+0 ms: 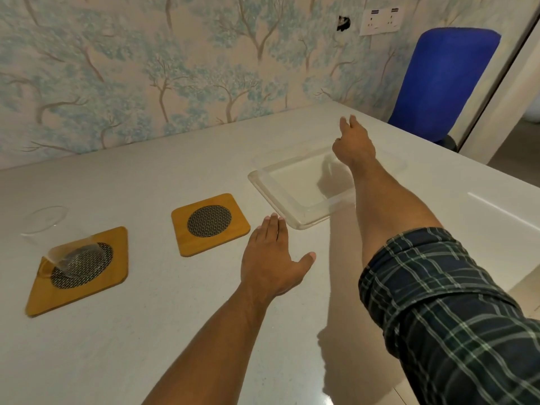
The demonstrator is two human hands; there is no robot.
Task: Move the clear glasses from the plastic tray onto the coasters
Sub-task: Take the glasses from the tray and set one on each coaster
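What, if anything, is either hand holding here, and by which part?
Nothing is held. The left hand rests open on the table; the right hand reaches open-fingered above the plastic tray.

Smooth matt wood frames each coaster (211, 224) around woven metal mesh, the plastic tray (295, 197) looks clear and glossy, the sleeve (455, 311) plaid cloth.

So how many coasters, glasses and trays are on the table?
Coasters: 2, the left coaster and the middle coaster
Clear glasses: 1, the glass on the left coaster
Plastic trays: 1, the tray, with no glass visible in it
Total: 4
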